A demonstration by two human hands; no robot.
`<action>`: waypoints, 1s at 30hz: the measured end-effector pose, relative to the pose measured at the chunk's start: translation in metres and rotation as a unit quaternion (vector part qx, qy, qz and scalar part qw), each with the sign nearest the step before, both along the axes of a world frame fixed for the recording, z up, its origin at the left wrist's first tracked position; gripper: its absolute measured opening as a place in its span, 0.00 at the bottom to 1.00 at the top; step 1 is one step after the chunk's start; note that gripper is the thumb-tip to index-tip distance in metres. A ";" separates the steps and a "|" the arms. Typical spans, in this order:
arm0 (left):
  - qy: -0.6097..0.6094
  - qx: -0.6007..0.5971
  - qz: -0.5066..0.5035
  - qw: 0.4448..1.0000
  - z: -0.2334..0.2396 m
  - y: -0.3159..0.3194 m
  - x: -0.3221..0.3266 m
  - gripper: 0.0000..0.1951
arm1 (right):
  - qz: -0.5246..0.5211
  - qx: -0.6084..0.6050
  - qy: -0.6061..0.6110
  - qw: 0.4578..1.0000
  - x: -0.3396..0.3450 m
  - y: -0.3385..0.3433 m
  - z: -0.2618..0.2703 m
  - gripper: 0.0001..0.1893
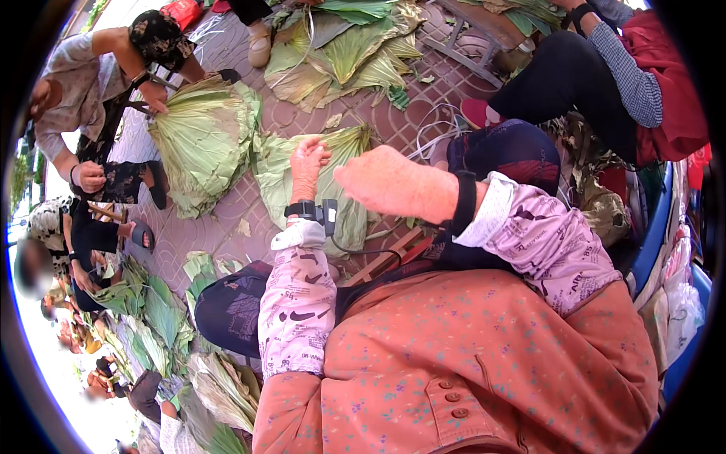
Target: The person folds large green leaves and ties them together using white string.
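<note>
My left hand [310, 164] is raised in front of a pile of pale green lotus leaves [351, 142] on the paving. Its fingers are loosely curled and spaced, with nothing visible in them. To its right is my right hand [391, 184], back of the hand upward and closer to the camera. The fingers of that hand are bent and mostly hidden, so any small thing inside cannot be seen. Both hands appear to be above the leaves rather than pressed on them. A black strap circles each wrist, and a cable runs from the device on the left one.
At the left a seated person holds a knife or shears by a folded leaf bundle [204, 142]. More leaf stacks [334, 57] lie ahead, beside a low wooden bench [482, 25]. White plastic strips [434, 130] trail near my knee. Another person [624, 85] sits at the right.
</note>
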State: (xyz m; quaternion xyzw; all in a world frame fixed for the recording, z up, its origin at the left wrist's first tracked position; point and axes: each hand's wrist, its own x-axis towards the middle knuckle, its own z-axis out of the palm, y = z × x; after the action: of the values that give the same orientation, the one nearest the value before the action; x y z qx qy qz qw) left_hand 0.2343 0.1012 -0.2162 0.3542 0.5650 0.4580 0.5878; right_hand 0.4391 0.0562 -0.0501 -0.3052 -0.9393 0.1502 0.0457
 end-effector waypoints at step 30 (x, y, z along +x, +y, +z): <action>-0.065 0.182 -0.128 0.973 0.192 -0.057 -0.128 0.14 | -0.411 -0.534 0.409 0.615 0.225 -0.008 -0.033 0.16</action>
State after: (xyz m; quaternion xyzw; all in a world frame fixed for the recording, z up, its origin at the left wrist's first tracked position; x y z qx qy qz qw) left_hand 0.1063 0.0438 -0.0238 0.4939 0.3826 0.4957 0.6032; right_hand 0.6639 0.0482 -0.0834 -0.5367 -0.3534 0.7004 0.3107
